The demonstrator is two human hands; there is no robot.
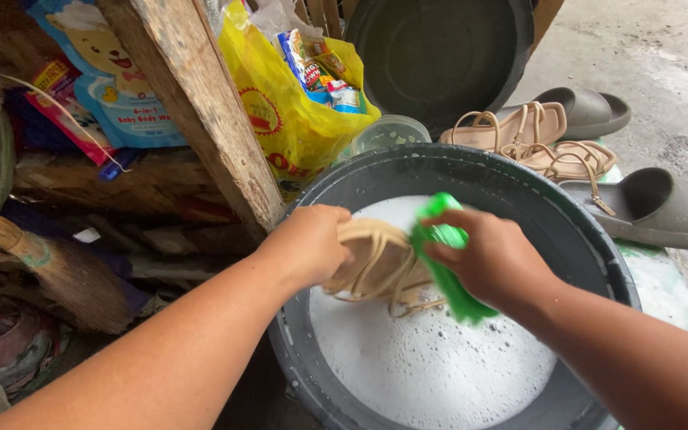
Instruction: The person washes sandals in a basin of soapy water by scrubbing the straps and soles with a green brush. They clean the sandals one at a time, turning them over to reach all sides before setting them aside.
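The left hand is clenching its fingers around the heel end of a tan sandal, holding it tilted just above the foam. The right hand is gripping a green brush, its fingers closed over the back, and the brush is pressing against the right side of the sandal. The sandal's thin straps are hanging loose beneath it, close to the suds.

Both hands are working over a dark round basin, which is holding white soapy water that covers most of its bottom.

Just beyond the basin's far rim a small clear tub is sitting, and behind that a second dark basin is leaning upright. To the far right, on the concrete floor, two more tan sandals are lying touching each other between a pair of grey slides, one slide farther off and one nearer, beside the basin's right rim.

On the far left of the basin a yellow bag is standing open with packets sticking out of it. A slanting plank is crossing in front of the bag, ending close to the left hand. Farther left a blue pouch is lying among clutter, and a broom is resting at the near left.
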